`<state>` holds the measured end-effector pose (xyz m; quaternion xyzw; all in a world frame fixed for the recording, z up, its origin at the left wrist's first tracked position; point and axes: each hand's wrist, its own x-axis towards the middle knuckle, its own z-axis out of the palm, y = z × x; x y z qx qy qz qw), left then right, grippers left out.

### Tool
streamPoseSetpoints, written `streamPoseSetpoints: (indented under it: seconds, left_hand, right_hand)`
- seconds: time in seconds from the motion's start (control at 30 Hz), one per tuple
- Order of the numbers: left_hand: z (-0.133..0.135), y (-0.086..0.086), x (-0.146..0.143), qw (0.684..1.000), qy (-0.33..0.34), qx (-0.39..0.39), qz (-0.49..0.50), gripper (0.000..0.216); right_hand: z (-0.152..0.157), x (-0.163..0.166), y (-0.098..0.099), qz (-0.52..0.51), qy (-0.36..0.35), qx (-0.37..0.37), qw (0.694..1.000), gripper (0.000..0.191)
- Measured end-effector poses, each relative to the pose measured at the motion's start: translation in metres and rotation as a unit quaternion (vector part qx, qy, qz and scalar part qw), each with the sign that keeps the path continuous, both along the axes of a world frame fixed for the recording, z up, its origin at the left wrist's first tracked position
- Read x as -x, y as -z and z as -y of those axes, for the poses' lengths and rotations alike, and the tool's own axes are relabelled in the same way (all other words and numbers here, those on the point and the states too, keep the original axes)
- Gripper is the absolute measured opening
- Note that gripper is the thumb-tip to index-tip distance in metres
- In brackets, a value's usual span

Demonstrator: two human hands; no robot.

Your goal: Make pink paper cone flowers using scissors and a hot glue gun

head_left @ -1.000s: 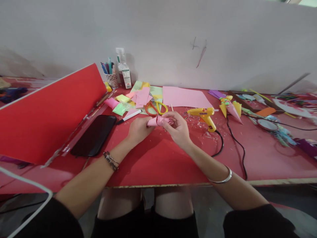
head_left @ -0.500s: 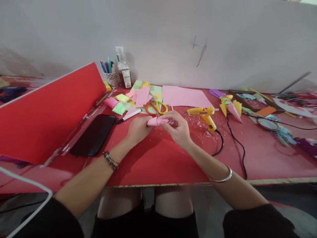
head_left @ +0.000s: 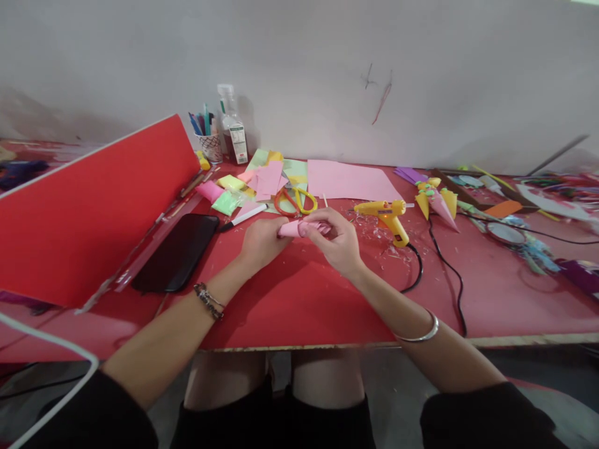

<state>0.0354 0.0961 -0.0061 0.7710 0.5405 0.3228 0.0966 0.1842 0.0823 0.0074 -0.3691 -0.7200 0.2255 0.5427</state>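
A rolled piece of pink paper (head_left: 291,229) is held between both hands above the red table. My left hand (head_left: 264,244) is closed on its left end. The thumb and fingers of my right hand (head_left: 337,243) pinch its right part, where folded layers show; the palm sides are hidden. Just beyond the paper lie scissors (head_left: 306,201) with orange and yellow handles. To the right of my right hand sits a yellow glue gun (head_left: 389,217) with a black cord. A white marker (head_left: 246,216) with a black cap lies past my left hand.
A black phone (head_left: 176,252) and a leaning red board (head_left: 103,215) are at left. Pink sheets (head_left: 349,181), small packets (head_left: 227,201), a bottle (head_left: 234,134) and a pen cup (head_left: 209,146) stand or lie toward the wall. A paper-cone craft (head_left: 440,202) lies at right.
The right fingers have shifted very slightly on the rolled pink paper. Both hands keep hold of it in nearly the same place, and the things on the table have not moved.
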Motion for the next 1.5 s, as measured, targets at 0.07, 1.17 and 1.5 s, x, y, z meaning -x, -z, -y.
streamPoseSetpoints:
  seconds: [0.07,1.17,1.5]
  left_hand:
    - [-0.0001,0.0002,-0.0001,1.0,0.0,0.0,0.002,0.022]
    - [-0.0005,-0.0022,0.0018,0.999,0.027,0.018,-0.02,0.015]
    - [-0.0002,0.0022,-0.0016,0.967,0.174,0.133,0.131,0.013]
  right_hand:
    - [0.0001,-0.0004,0.0001,-0.001,-0.006,-0.001,1.0,0.002]
    - [-0.0002,-0.0031,0.0024,0.053,0.001,-0.086,0.995,0.005]
    - [0.0028,-0.0037,-0.0011,0.001,-0.045,-0.02,0.999,0.023]
